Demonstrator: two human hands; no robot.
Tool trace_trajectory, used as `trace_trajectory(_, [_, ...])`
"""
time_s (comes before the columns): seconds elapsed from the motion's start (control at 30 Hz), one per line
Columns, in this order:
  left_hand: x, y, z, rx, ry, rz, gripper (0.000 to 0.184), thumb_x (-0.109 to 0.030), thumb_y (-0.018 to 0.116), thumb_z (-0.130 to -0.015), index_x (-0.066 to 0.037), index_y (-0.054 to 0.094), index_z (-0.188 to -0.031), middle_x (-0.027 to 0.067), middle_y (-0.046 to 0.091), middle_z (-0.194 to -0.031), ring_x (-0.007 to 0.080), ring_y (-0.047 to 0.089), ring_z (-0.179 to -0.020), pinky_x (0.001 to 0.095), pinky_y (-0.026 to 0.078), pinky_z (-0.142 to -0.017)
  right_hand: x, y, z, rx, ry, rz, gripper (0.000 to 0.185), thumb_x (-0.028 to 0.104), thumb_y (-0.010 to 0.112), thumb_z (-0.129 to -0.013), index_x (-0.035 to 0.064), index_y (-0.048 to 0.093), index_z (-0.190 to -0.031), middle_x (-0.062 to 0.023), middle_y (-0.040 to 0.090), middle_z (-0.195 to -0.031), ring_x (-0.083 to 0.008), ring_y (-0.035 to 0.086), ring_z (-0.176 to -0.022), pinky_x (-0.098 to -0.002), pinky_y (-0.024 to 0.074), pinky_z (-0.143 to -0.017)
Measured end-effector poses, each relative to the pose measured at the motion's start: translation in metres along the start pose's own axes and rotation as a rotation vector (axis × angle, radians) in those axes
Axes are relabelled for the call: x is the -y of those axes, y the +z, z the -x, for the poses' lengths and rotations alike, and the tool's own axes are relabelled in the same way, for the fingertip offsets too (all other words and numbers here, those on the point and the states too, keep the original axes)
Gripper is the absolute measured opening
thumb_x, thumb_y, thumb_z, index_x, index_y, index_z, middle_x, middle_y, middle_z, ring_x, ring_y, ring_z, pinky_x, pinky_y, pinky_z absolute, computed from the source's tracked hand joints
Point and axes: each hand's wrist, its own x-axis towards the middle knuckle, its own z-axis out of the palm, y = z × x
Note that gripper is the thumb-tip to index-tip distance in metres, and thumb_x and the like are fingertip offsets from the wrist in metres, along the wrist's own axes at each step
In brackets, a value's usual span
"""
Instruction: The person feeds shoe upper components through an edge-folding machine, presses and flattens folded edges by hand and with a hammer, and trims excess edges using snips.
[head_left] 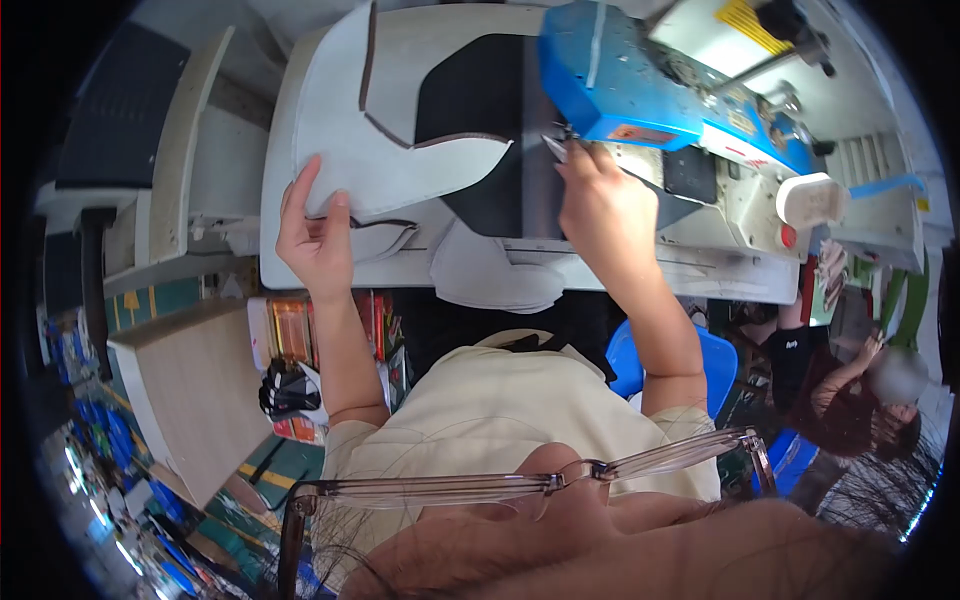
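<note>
A large white cut piece (440,178), like sheet leather or fabric with brown cut edges, lies across the worktable and over a black panel (470,85). My left hand (318,235) holds its lower left edge, thumb and forefinger apart on it and the other fingers curled. My right hand (608,200) is closed around a small pointed silver tool (554,148), whose exact kind I cannot make out. That hand is just below the head of a blue sewing machine (620,85), partly hiding the area under it. The white piece's right tip lies near the tool.
More white pieces (495,270) hang over the front edge of the table (580,272). A white oval object (812,200) stands right of the machine. Shelving (215,150) is on the left, a blue stool (715,365) below right. Another person (835,400) sits at far right.
</note>
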Motion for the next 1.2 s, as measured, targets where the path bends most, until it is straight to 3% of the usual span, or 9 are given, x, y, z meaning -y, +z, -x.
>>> trace_trajectory(0.13, [0.045, -0.049, 0.017, -0.056, -0.125, -0.165, 0.054, 0.006, 0.063, -0.084, -0.001, 0.053, -0.136, 0.0170, 0.057, -0.133, 0.0191, 0.061, -0.106, 0.0268, 0.048, -0.088, -0.009, -0.002, 0.017, -0.053, 0.057, -0.107, 0.031, 0.014, 0.068, -0.086, 0.0035, 0.064, -0.115, -0.0127, 0.066, -0.090, -0.0319, 0.067, -0.070, -0.0392, 0.0537, -0.060])
trace_trajectory(0.17, [0.064, -0.062, 0.027, -0.043, -0.153, -0.469, 0.056, 0.004, 0.062, -0.083, -0.001, 0.051, -0.137, 0.0209, 0.056, -0.132, 0.0309, 0.058, -0.115, 0.0361, 0.043, -0.101, -0.011, -0.002, 0.018, -0.087, 0.030, -0.185, 0.031, 0.013, 0.070, -0.086, 0.0041, 0.064, -0.115, -0.0125, 0.065, -0.088, -0.0324, 0.066, -0.068, -0.0393, 0.0531, -0.060])
trace_trajectory(0.27, [0.076, -0.048, 0.043, -0.043, -0.043, -0.818, 0.050, -0.001, 0.064, -0.082, -0.002, 0.057, -0.131, 0.0233, 0.058, -0.125, 0.0376, 0.056, -0.117, 0.0416, 0.043, -0.102, -0.006, 0.000, 0.018, -0.088, 0.043, -0.203, 0.030, 0.012, 0.069, -0.086, 0.0035, 0.064, -0.114, -0.0133, 0.064, -0.087, -0.0327, 0.065, -0.066, -0.0386, 0.0525, -0.058])
trace_trajectory(0.33, [0.070, -0.005, 0.052, 0.159, -0.217, -0.493, 0.040, -0.006, 0.066, -0.082, 0.000, 0.061, -0.121, 0.0229, 0.059, -0.122, 0.0391, 0.054, -0.117, 0.0437, 0.045, -0.099, 0.001, -0.001, 0.016, -0.074, 0.060, -0.209, 0.029, 0.011, 0.068, -0.086, 0.0028, 0.063, -0.114, -0.0138, 0.064, -0.087, -0.0330, 0.065, -0.069, -0.0386, 0.0524, -0.060])
trace_trajectory(0.47, [0.053, 0.086, 0.076, 0.527, 0.058, -0.661, 0.032, -0.016, 0.072, -0.078, 0.001, 0.067, -0.105, 0.0171, 0.061, -0.112, 0.0369, 0.057, -0.106, 0.0443, 0.048, -0.090, 0.003, -0.005, 0.018, -0.066, -0.025, -0.349, 0.027, 0.005, 0.064, -0.088, 0.0003, 0.060, -0.115, -0.0145, 0.062, -0.089, -0.0336, 0.065, -0.079, -0.0386, 0.0519, -0.068])
trace_trajectory(0.6, [0.061, 0.103, 0.082, 0.546, 0.123, -0.596, 0.028, -0.014, 0.073, -0.076, 0.001, 0.068, -0.100, 0.0166, 0.060, -0.109, 0.0366, 0.057, -0.104, 0.0469, 0.048, -0.089, -0.001, -0.023, 0.038, -0.129, 0.044, -0.512, 0.024, 0.000, 0.060, -0.089, -0.0008, 0.058, -0.113, -0.0146, 0.058, -0.086, -0.0321, 0.061, -0.078, -0.0392, 0.0496, -0.067])
trace_trajectory(0.77, [0.003, 0.081, 0.094, 0.578, 0.671, -0.042, 0.023, -0.001, 0.072, -0.077, 0.001, 0.066, -0.099, 0.0143, 0.070, -0.101, 0.0342, 0.068, -0.090, 0.0372, 0.057, -0.073, -0.025, -0.021, 0.082, -0.316, 0.135, -0.847, 0.031, 0.005, 0.067, -0.082, -0.0030, 0.060, -0.111, -0.0085, 0.058, -0.081, -0.0140, 0.053, -0.067, -0.0252, 0.0435, -0.060])
trace_trajectory(1.03, [-0.075, 0.112, 0.044, 0.322, 0.460, 0.129, 0.049, 0.012, 0.063, -0.079, 0.001, 0.059, -0.126, 0.0178, 0.065, -0.116, 0.0316, 0.069, -0.091, 0.0337, 0.058, -0.070, 0.003, -0.018, 0.048, -0.088, 0.330, -0.932, 0.027, 0.004, 0.072, -0.078, -0.0012, 0.063, -0.103, -0.0075, 0.067, -0.083, -0.0084, 0.057, -0.063, -0.0239, 0.0460, -0.059])
trace_trajectory(1.2, [-0.085, 0.128, 0.035, 0.415, 0.473, -0.370, 0.043, 0.004, 0.062, -0.082, 0.003, 0.058, -0.125, 0.0166, 0.053, -0.132, 0.0348, 0.051, -0.123, 0.0464, 0.044, -0.100, -0.003, -0.007, 0.026, -0.069, 0.380, -0.691, 0.027, 0.003, 0.068, -0.076, -0.0013, 0.062, -0.103, -0.0173, 0.067, -0.083, -0.0307, 0.067, -0.070, -0.0369, 0.0528, -0.066])
